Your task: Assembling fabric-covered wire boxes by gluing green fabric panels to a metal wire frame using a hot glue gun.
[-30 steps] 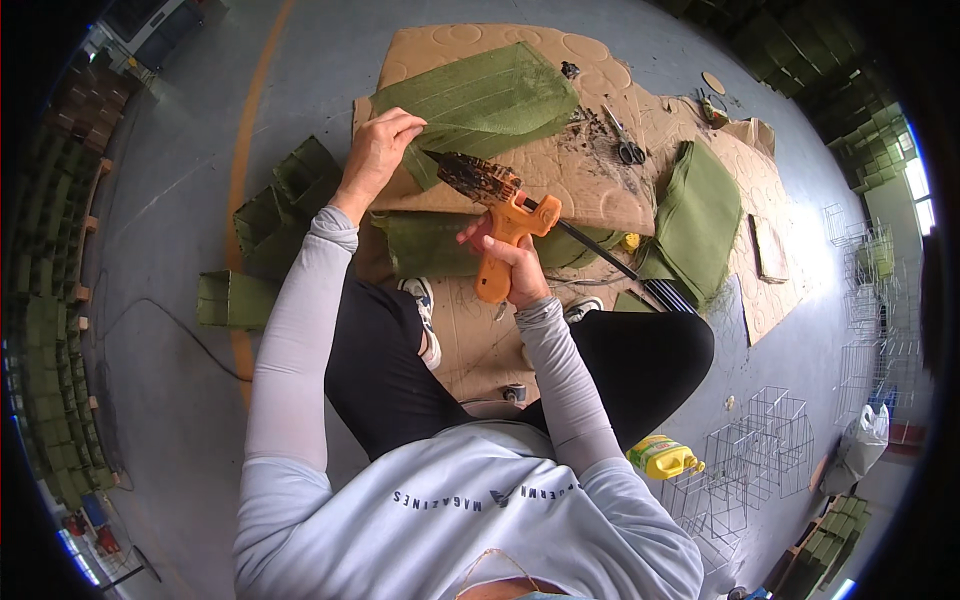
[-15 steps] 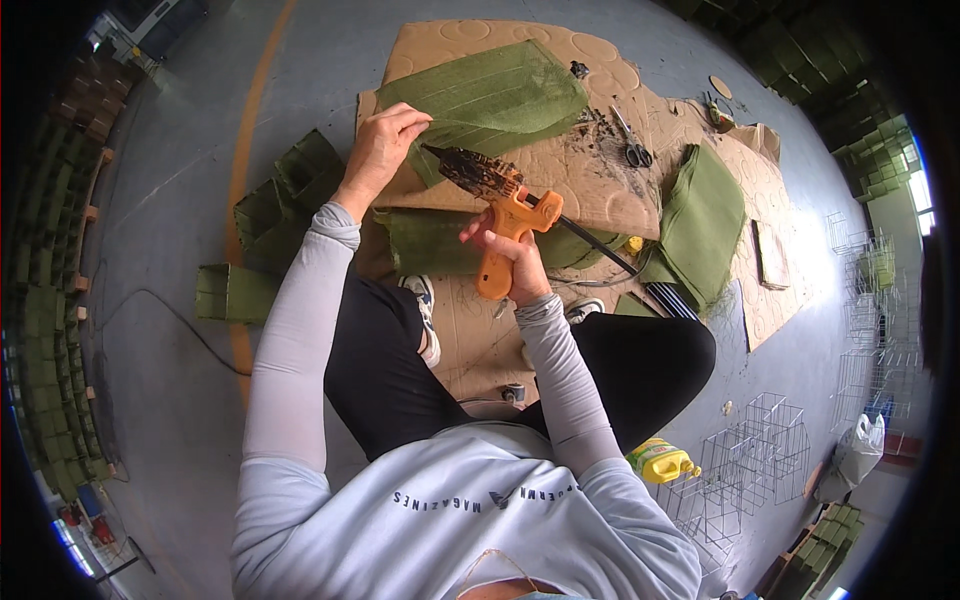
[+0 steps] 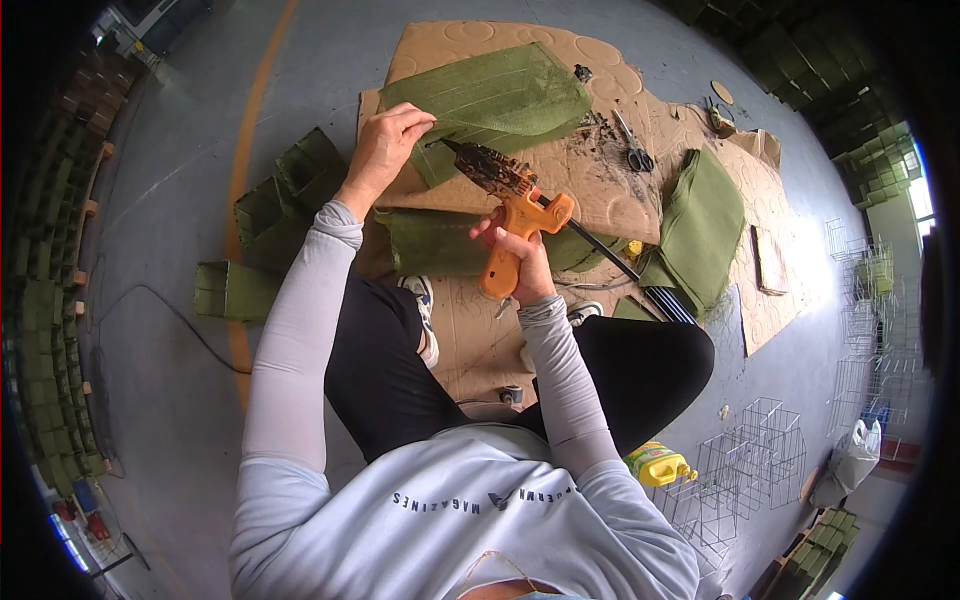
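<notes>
My left hand (image 3: 378, 155) is closed in a pinch on the near-left edge of a green fabric sheet (image 3: 510, 90), lifting that edge a little. In my right hand (image 3: 530, 265) is an orange glue gun (image 3: 522, 212), its front crusted with dark residue. The nozzle points up and left, just right of my left fingertips, close to the fabric edge. A long black glue stick (image 3: 600, 245) runs out of the gun's back. Another green fabric piece (image 3: 430, 240) lies below the gun, partly hidden by it.
Cardboard (image 3: 620, 200) covers the floor. Scissors (image 3: 636, 150), folded green fabric (image 3: 702, 230) and black sticks (image 3: 670, 303) lie to the right. Green fabric boxes (image 3: 285, 205) stand left; wire frames (image 3: 755, 450) and a yellow jug (image 3: 658, 464) stand lower right. A cable (image 3: 180, 310) crosses the left floor.
The glue gun and my right hand have shifted slightly right, drawing the nozzle away from my left fingertips. My left hand has barely moved and keeps its pinch on the fabric.
</notes>
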`<move>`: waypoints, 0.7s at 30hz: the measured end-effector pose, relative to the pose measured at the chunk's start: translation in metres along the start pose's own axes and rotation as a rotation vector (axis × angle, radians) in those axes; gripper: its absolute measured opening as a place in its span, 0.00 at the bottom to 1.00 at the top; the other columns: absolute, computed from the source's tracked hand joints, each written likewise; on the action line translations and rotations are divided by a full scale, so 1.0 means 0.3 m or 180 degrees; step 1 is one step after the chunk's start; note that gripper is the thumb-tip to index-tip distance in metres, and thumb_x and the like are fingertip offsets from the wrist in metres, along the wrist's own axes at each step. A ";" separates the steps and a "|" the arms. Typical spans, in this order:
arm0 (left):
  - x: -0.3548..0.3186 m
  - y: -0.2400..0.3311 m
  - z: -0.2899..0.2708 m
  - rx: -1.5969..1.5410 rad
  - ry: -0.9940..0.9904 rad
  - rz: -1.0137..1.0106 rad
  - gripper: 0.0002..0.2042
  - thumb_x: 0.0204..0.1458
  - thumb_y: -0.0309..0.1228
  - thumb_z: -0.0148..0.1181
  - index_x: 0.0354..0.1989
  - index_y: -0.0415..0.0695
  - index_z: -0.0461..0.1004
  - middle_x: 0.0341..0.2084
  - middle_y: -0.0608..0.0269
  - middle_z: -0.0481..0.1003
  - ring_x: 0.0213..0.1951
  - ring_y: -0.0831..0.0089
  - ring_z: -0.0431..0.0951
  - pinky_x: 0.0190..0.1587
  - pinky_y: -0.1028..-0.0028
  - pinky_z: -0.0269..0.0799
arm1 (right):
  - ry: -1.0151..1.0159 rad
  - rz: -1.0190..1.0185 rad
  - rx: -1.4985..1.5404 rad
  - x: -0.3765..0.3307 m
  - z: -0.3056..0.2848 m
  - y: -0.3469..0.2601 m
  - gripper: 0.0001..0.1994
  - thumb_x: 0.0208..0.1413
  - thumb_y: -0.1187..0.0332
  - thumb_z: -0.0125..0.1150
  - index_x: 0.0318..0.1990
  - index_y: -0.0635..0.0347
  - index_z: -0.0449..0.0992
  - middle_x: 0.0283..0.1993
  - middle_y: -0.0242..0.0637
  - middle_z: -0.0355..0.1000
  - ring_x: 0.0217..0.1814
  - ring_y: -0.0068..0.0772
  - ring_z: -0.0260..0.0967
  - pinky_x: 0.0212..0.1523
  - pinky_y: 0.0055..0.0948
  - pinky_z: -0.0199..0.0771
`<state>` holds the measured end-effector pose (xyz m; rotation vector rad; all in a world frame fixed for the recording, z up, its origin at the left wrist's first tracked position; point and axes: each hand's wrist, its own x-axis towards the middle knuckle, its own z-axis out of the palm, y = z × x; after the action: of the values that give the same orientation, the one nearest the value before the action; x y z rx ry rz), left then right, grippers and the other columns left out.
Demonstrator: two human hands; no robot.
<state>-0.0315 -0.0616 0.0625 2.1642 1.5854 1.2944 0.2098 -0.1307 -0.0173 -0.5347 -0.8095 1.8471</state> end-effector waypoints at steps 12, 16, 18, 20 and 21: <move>0.004 -0.003 0.006 0.0031 0.0066 -0.0036 0.06 0.55 0.26 0.62 0.38 0.38 0.80 0.32 0.54 0.79 0.35 0.55 0.80 0.37 0.66 0.73 | 0.0088 0.0030 -0.0074 0.009 -0.037 -0.002 0.18 0.52 0.69 0.64 0.50 0.61 0.68 0.43 0.38 0.73 0.48 0.40 0.73 0.57 0.38 0.67; 0.005 0.000 0.003 0.0108 0.0059 -0.0108 0.06 0.55 0.27 0.62 0.38 0.39 0.80 0.32 0.54 0.79 0.35 0.55 0.80 0.36 0.65 0.73 | 0.0165 -0.0030 -0.0015 0.013 -0.024 -0.007 0.16 0.52 0.72 0.62 0.47 0.62 0.69 0.40 0.37 0.74 0.44 0.36 0.73 0.47 0.30 0.66; 0.006 -0.003 0.004 0.0097 0.0059 -0.0130 0.06 0.56 0.27 0.62 0.38 0.39 0.80 0.32 0.54 0.79 0.35 0.54 0.80 0.36 0.65 0.73 | 0.0171 -0.0101 0.0023 0.016 -0.036 -0.006 0.15 0.51 0.72 0.62 0.47 0.62 0.70 0.40 0.36 0.74 0.44 0.36 0.73 0.47 0.31 0.66; 0.008 -0.004 0.006 0.0081 0.0058 -0.0152 0.06 0.56 0.27 0.62 0.38 0.39 0.80 0.32 0.54 0.79 0.35 0.54 0.80 0.36 0.65 0.73 | 0.0147 -0.0061 0.0012 0.021 -0.058 -0.006 0.16 0.52 0.71 0.63 0.48 0.61 0.69 0.41 0.37 0.73 0.47 0.38 0.73 0.53 0.34 0.66; 0.008 -0.005 0.007 0.0073 0.0062 -0.0145 0.06 0.56 0.28 0.61 0.38 0.39 0.80 0.32 0.54 0.79 0.35 0.54 0.80 0.36 0.65 0.73 | 0.0127 -0.0027 0.0004 0.022 -0.068 -0.005 0.18 0.52 0.69 0.64 0.49 0.60 0.69 0.42 0.38 0.73 0.50 0.41 0.72 0.58 0.38 0.67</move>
<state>-0.0309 -0.0583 0.0616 2.1219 1.6550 1.2942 0.2218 -0.1183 -0.0300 -0.5648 -0.7830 1.8233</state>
